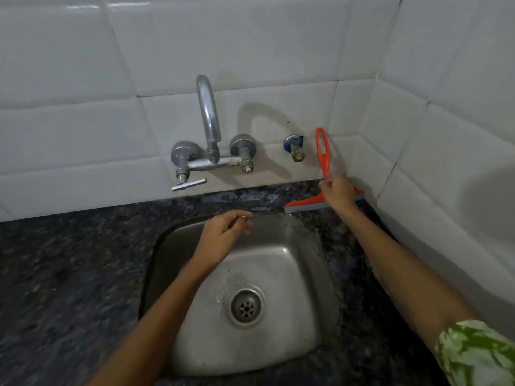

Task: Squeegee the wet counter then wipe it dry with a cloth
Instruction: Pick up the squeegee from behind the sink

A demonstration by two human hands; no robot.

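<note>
Behind the steel sink (281,247), at the back right corner of the dark speckled surface (69,274), the right hand (338,192) has its fingers (325,183) pinching the lower handle of the red squeegee (323,151), whose blade rests on the surface along the tiled wall (250,45). Over the sink's back rim, the left hand (223,235) hovers with fingers loosely curled, holding nothing, below the chrome tap (207,121).

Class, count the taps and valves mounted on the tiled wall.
2: the tap with its curved spout above the sink, and a small blue valve beside the squeegee.
</note>
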